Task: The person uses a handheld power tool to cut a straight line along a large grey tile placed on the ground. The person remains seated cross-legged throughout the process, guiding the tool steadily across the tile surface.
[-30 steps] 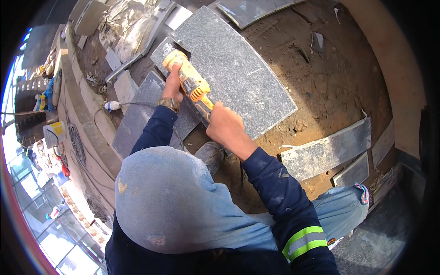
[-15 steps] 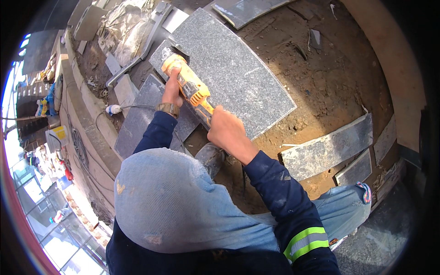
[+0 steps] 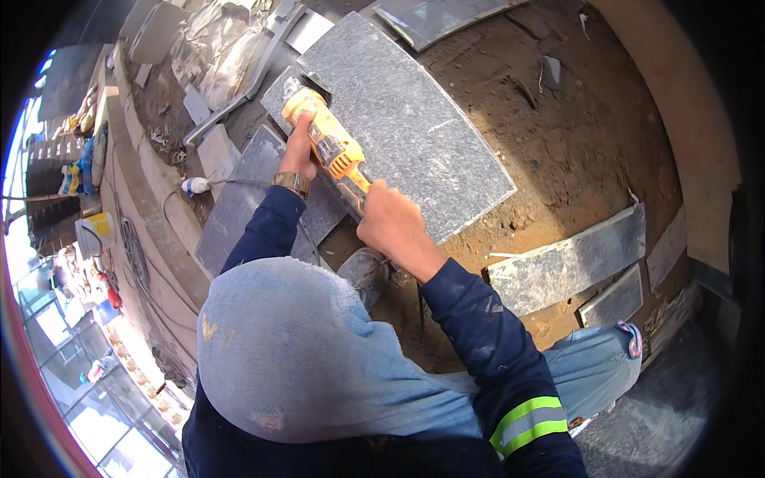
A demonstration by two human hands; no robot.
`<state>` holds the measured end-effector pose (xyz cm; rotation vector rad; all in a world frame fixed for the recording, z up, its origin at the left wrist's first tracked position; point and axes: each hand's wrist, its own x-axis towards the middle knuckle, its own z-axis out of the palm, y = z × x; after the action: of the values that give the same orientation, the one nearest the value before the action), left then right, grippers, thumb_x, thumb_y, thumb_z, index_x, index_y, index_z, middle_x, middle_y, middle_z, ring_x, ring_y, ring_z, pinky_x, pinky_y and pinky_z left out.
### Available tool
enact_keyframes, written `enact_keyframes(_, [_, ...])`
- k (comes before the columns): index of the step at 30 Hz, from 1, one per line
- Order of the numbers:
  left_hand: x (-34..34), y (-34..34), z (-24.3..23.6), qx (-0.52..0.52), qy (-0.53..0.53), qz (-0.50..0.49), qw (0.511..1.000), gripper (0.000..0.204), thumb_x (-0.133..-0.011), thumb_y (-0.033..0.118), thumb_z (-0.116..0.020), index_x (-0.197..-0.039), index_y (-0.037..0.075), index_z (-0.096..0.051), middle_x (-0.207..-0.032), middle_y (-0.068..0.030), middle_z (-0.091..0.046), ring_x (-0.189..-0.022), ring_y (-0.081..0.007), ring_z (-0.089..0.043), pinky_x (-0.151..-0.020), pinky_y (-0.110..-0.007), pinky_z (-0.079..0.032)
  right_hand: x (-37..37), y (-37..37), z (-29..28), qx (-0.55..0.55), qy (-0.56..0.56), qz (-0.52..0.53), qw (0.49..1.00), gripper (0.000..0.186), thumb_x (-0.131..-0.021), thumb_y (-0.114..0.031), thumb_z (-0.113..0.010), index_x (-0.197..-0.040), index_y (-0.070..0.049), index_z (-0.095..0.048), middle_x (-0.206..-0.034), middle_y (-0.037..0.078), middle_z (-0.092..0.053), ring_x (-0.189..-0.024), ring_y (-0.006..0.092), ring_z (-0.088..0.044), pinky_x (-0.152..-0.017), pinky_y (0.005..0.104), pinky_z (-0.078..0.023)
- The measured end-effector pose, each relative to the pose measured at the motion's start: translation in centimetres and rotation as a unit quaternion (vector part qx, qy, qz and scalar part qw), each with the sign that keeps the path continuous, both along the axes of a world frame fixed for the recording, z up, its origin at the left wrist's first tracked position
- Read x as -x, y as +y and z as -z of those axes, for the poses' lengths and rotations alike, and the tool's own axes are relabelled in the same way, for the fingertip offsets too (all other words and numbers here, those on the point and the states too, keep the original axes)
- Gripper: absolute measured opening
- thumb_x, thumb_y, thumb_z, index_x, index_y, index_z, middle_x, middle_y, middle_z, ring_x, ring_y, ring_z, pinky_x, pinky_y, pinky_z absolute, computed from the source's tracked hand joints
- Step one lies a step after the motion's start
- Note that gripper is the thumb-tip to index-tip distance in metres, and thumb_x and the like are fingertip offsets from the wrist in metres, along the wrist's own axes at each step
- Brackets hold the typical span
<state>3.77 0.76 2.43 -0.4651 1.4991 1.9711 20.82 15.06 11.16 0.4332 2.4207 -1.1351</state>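
A yellow angle grinder (image 3: 325, 137) rests at the left edge of a large grey stone slab (image 3: 406, 119) lying on bare earth. My left hand (image 3: 299, 151), with a watch on its wrist, grips the grinder near its head. My right hand (image 3: 392, 223) holds the rear handle of the same tool. A blue cloth hood (image 3: 295, 350) fills the lower middle of the view and hides my body.
Darker stone slabs (image 3: 239, 199) lie left of the big one. A grey kerb piece (image 3: 566, 259) and smaller tiles (image 3: 613, 299) sit at the right. A cable with a white plug (image 3: 195, 186) runs at the left, beside a concrete ledge (image 3: 151, 215). A shoe (image 3: 362, 275) shows below the grinder.
The grinder and both hands have shifted slightly toward the slab's upper left corner. The view has tilted a little.
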Motion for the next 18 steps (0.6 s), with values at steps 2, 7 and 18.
enact_keyframes(2, [0.2,0.0,0.2,0.001,0.002,-0.002,1.000,0.044,-0.092,0.040,-0.060,-0.118,0.005,-0.057,-0.098,-0.0066,-0.067,-0.088,-0.0196,-0.068,-0.081,-0.036,-0.056,0.0,-0.2,0.3,0.004,0.021,0.018,1.000,0.023,-0.075,-0.005,-0.060,-0.094,0.006,-0.053,-0.087,0.028,-0.065,-0.084,0.0443,-0.066,-0.075,0.0511,-0.052])
enact_keyframes(7, [0.7,0.0,0.6,0.001,0.008,-0.014,1.000,0.042,-0.093,0.041,-0.059,-0.116,0.005,-0.057,-0.094,-0.0072,-0.067,-0.084,-0.0197,-0.068,-0.078,-0.037,-0.057,0.7,0.0,0.0,0.012,0.002,0.008,1.000,0.025,-0.075,-0.006,-0.060,-0.096,0.006,-0.054,-0.089,0.028,-0.065,-0.087,0.0437,-0.066,-0.077,0.0502,-0.052])
enact_keyframes(18, [1.5,0.1,0.7,0.009,-0.001,-0.003,1.000,0.039,-0.094,0.039,-0.055,-0.118,0.007,-0.058,-0.094,-0.0052,-0.066,-0.082,-0.0175,-0.067,-0.077,-0.035,-0.056,1.7,-0.3,0.5,-0.005,-0.029,-0.006,1.000,0.031,-0.075,-0.010,-0.064,-0.101,0.005,-0.054,-0.097,0.026,-0.066,-0.092,0.0409,-0.067,-0.081,0.0470,-0.053])
